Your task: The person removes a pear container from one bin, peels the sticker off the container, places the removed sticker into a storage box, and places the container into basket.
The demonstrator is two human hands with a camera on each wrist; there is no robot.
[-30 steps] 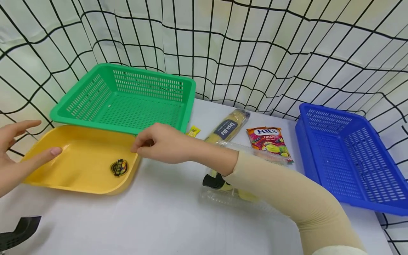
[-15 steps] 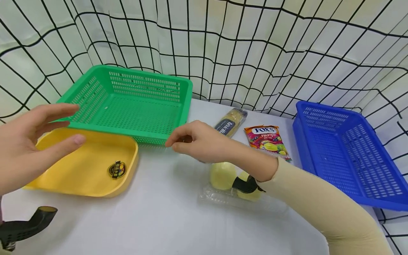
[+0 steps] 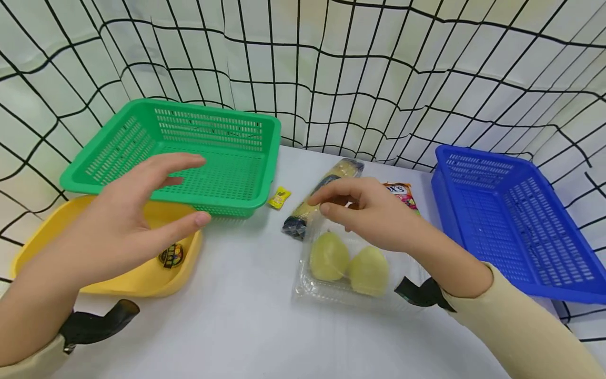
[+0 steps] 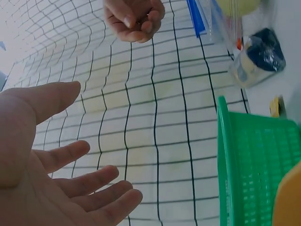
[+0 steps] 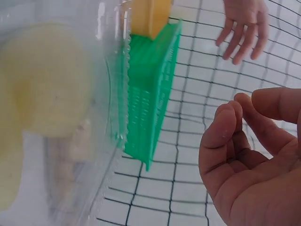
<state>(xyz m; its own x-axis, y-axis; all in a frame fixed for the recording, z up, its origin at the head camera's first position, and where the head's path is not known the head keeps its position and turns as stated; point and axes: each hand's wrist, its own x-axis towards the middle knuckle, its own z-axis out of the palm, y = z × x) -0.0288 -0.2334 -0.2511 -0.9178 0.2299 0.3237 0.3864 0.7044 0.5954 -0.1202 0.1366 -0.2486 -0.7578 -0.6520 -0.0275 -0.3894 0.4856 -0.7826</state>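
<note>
My right hand (image 3: 374,213) hovers over a clear plastic clamshell box (image 3: 303,287), its fingers loosely curled with nothing between them in the right wrist view. Two pale yellow-green pears (image 3: 329,256) show through the lid. Partly under that hand lie a long pasta packet (image 3: 305,213) and a red Fox's candy bag (image 3: 402,195), mostly hidden. My left hand (image 3: 118,221) is held with fingers and thumb spread, overlapping the yellow tray (image 3: 33,252) in the head view; the left wrist view shows its palm bare. A round black-and-gold wrapped piece (image 3: 171,255) sits in that tray.
Behind the yellow tray stands a green slotted basket (image 3: 213,171). Beside its right corner is a small yellow wrapped candy (image 3: 280,198). A blue basket (image 3: 492,221) is at the right. Black wire mesh (image 3: 312,79) over white cloth borders the back and sides.
My right hand has moved right, from the yellow tray's edge to above the clamshell box. My left hand has come in from the left edge, now overlapping the tray and green basket.
</note>
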